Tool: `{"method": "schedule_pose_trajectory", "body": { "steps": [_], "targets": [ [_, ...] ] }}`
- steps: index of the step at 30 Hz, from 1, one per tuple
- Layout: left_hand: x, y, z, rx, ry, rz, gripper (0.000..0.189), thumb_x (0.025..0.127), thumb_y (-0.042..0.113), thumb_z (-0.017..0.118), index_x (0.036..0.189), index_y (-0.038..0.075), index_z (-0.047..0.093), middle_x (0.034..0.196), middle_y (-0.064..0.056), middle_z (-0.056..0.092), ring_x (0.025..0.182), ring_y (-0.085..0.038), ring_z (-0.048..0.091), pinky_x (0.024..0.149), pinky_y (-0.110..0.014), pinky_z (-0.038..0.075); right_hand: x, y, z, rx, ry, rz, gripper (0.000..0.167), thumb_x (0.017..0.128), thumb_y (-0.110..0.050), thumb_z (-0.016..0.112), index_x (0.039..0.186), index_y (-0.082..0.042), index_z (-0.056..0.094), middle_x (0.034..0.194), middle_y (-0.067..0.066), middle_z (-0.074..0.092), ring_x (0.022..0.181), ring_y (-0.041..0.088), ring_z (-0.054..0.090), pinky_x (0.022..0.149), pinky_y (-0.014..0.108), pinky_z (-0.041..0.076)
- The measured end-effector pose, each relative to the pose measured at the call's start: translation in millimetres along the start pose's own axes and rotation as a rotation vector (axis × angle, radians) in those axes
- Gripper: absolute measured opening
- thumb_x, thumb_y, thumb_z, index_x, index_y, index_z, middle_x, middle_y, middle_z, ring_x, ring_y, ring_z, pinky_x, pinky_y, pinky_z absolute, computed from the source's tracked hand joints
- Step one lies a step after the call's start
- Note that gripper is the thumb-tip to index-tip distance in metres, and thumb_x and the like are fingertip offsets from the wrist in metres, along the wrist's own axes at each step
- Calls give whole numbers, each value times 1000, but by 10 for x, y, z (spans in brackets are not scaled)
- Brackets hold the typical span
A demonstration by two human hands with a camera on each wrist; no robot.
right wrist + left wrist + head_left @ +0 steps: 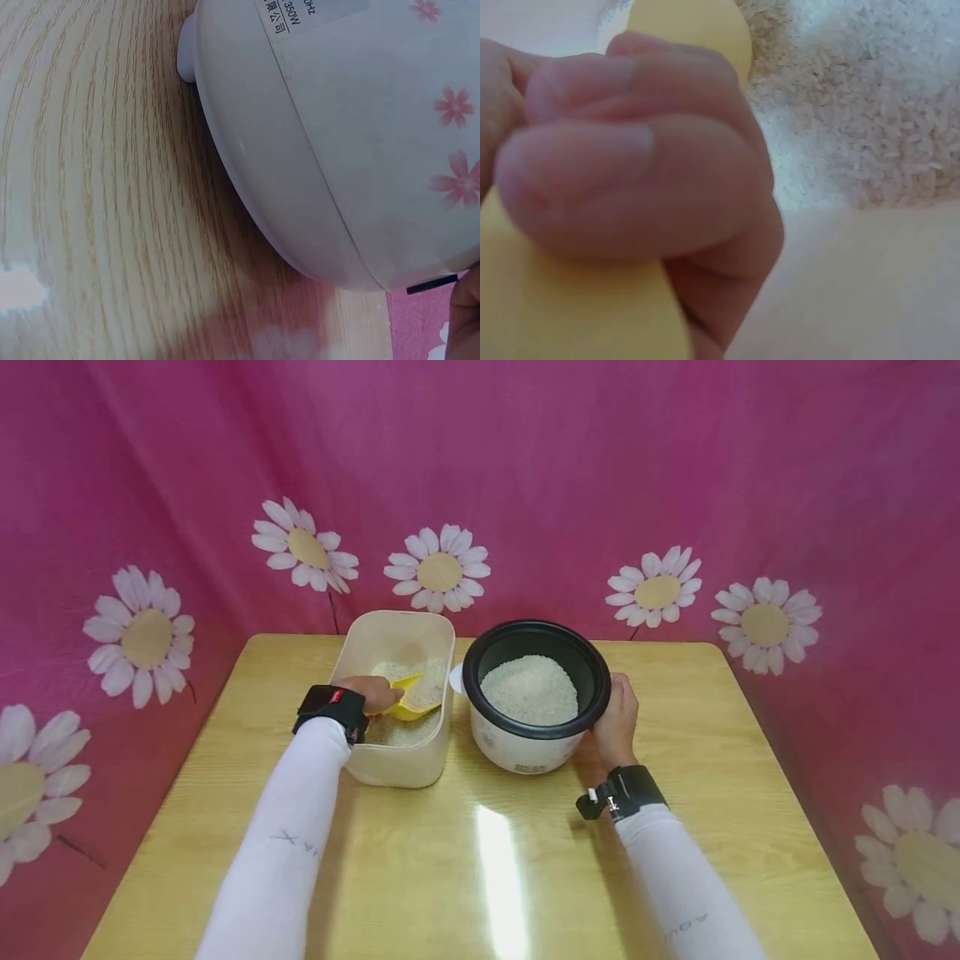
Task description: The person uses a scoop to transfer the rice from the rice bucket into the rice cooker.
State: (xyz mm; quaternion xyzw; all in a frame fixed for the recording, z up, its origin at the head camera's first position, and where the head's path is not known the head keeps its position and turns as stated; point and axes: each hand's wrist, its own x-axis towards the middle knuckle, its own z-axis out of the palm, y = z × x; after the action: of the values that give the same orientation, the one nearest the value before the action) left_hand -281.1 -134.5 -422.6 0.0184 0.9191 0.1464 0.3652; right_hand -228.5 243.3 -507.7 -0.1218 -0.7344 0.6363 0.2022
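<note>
My left hand [378,692] reaches into a cream plastic bin [360,766] and grips a yellow scoop [408,712]. The scoop holds rice, and more rice [885,112] lies around it in the bin. In the left wrist view the fingers [637,187] curl round the yellow handle. To the right of the bin stands a white rice cooker [517,752] with a black rim, a mound of rice [531,689] inside it. My right hand [618,718] is at the cooker's right side; most of its fingers are hidden behind the cooker.
Both containers stand near the back of a wooden table [420,877]. A pink curtain [525,485] with daisies rises behind and along the sides. A small white tab [457,679] sticks out from the cooker toward the bin, whose wall is close by.
</note>
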Motion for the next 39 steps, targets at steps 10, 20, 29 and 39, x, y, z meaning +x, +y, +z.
{"method": "schedule_pose_trajectory", "body": {
  "steps": [10,20,29,39],
  "targets": [
    [10,19,-3,-18,-15,31,48,111,41,37,128,-1,54,85,-5,55,79,-19,53,71,-27,42,13,64,-30,23,-23,-18,30,111,-38,34,97,-26,57,80,-9,52,73,8,50,65,20,42],
    [-116,23,-47,-144,-30,44,47,112,39,35,128,-2,50,75,-1,54,64,-13,51,63,-24,43,2,33,-29,6,-14,-13,32,111,-34,33,100,-19,59,82,-15,54,83,7,52,74,20,43],
    [-282,120,-160,-111,-8,85,44,113,36,34,122,-3,52,73,-1,49,64,-14,48,64,-24,40,24,60,-45,-5,-10,-5,35,111,-37,33,103,-17,60,87,-11,55,86,9,52,77,19,43],
    [-383,142,-279,-104,-8,74,42,113,37,33,116,-1,51,72,0,48,61,-13,47,63,-23,41,-66,-146,-60,-35,-36,-26,36,111,-25,31,108,-3,59,81,-16,52,84,5,50,77,18,42]
  ]
}}
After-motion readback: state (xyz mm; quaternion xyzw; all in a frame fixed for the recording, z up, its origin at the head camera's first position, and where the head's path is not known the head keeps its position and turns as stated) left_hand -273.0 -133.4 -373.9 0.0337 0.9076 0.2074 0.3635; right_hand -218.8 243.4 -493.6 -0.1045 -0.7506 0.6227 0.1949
